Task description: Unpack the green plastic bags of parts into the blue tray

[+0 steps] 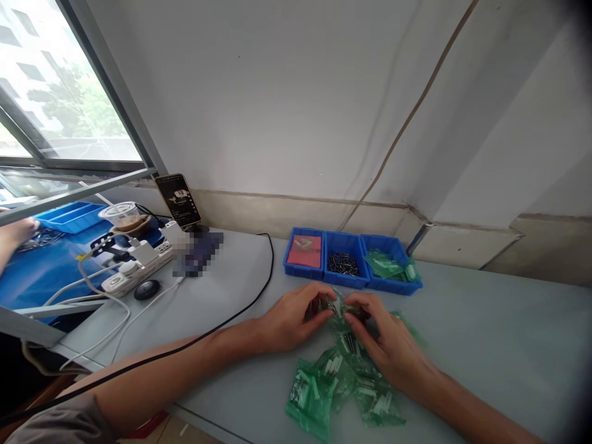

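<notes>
Between both hands is a green-tinted clear plastic bag [340, 306], pinched near its top edge. My left hand [296, 314] grips its left side with thumb and fingers closed. On the other side, my right hand [386, 336] pinches the bag with thumb and forefinger. Dark screw-like pieces [352, 343] show below the fingers, inside green plastic. Several more green bags lie on the table under and in front of the hands; one bag [312, 394] at the near left holds small metal and white pieces. Part of the bag's contents is hidden by my fingers.
Behind the hands stand three joined blue bins: one with a red card [304, 250], one with dark screws [342, 264], one with green bags [385, 264]. A black cable [231, 317] crosses my left forearm. Leftward are a phone [179, 199], power strip [139, 269] and another person's hand [18, 233].
</notes>
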Available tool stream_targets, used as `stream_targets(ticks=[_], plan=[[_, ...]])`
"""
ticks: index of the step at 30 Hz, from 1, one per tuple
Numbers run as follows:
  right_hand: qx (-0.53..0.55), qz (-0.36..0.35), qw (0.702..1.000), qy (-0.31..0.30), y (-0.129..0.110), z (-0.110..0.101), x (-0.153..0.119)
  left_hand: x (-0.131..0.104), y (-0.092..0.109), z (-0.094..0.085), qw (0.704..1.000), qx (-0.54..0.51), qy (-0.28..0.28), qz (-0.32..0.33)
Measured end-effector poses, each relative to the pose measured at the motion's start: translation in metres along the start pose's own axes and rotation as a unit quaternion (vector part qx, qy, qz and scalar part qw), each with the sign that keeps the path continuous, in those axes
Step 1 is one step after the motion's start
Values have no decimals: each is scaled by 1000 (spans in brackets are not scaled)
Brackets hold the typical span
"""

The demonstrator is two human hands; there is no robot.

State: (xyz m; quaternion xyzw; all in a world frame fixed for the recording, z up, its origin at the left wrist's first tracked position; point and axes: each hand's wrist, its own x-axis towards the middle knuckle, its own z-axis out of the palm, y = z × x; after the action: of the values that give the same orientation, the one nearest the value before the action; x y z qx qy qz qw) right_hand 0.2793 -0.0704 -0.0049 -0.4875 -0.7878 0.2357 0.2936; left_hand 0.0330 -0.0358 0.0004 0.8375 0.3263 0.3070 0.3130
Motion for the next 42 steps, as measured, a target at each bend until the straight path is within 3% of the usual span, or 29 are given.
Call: stream_targets(ticks=[7, 10, 18, 30, 42], plan=[[5, -21, 1000, 10, 4, 3, 0, -2, 0, 0, 998, 17, 26, 52], [5, -23, 999, 30, 6, 5, 1, -1, -2, 1, 998, 14, 34, 55], [-11, -38, 999, 16, 1, 1, 2, -1, -4, 3, 996, 46, 47, 54], [-59, -116, 989, 71, 0, 1, 2, -1, -5, 5, 993, 58, 63, 77], [-46, -119, 989, 74, 2, 2, 3, -2, -2, 4, 992, 57, 65, 88]])
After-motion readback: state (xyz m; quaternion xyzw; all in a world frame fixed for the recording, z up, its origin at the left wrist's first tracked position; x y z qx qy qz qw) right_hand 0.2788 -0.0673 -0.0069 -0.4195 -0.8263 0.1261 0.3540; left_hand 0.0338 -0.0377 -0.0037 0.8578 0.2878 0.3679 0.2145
